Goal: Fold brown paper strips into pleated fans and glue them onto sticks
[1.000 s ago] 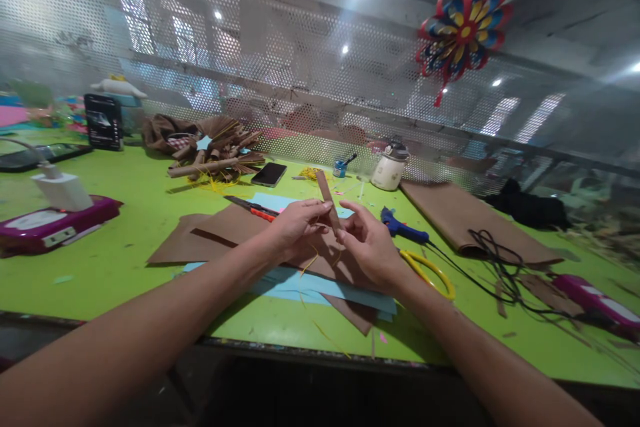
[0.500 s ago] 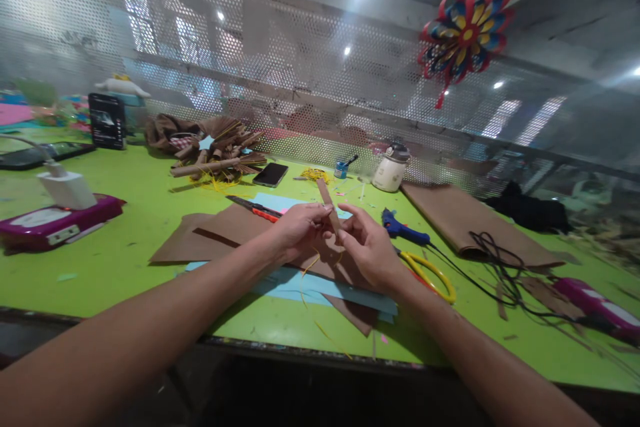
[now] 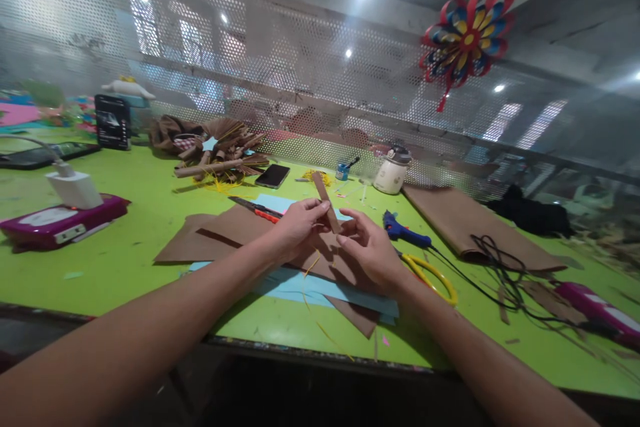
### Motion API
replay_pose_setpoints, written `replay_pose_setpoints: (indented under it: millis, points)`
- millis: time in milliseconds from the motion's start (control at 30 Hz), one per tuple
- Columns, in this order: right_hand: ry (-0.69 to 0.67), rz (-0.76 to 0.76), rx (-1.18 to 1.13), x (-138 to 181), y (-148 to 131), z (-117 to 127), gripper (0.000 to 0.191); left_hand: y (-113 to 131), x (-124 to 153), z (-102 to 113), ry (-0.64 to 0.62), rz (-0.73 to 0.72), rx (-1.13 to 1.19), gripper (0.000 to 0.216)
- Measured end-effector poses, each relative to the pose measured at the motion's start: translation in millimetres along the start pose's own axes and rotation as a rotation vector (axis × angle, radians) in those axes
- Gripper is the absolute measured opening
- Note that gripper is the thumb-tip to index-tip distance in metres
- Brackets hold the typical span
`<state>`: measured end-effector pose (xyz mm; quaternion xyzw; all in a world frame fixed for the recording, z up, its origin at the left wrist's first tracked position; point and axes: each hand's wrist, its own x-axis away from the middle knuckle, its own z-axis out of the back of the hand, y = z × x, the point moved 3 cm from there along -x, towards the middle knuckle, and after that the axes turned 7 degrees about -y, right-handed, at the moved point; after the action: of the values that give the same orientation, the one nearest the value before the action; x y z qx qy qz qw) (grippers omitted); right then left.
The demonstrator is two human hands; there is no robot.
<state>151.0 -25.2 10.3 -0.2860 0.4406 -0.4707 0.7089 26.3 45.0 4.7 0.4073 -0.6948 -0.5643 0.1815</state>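
A narrow brown paper strip (image 3: 325, 200) stands tilted up between my two hands over the middle of the green table (image 3: 125, 240). My left hand (image 3: 298, 228) pinches its lower part from the left. My right hand (image 3: 369, 250) meets it from the right, fingertips at the strip's lower end. Thin yellow strands (image 3: 311, 265) hang down below the hands. Under them lie brown paper sheets (image 3: 225, 233) on light blue paper (image 3: 310, 287).
Yellow-handled scissors (image 3: 433, 273) and a blue glue gun (image 3: 403, 230) with a black cord lie right of my hands. A red-handled cutter (image 3: 255, 209), a phone (image 3: 273, 175), a brown craft pile (image 3: 215, 147), a white pot (image 3: 391, 173), and pink devices at both sides surround them.
The hands stay together on the strip. The strip sank a little between the fingers half a second ago and now sticks up slightly higher again, tilted left. The view shifted slightly.
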Motion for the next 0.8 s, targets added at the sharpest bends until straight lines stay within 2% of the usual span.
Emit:
replay_pose_setpoints:
  millis: [200,533,800]
  points:
    - [0.105,-0.034,-0.014,-4,-1,3,0.050,-2,1,-9,-0.035,0.020,-0.067,0.020]
    - [0.193,0.065,0.191,-1,1,0,0.038,-5,5,-18,-0.123,0.066,0.118,0.015]
    - [0.172,0.117,0.215,1,0,-2,0.036,-1,6,-16,-0.087,0.098,0.171,0.012]
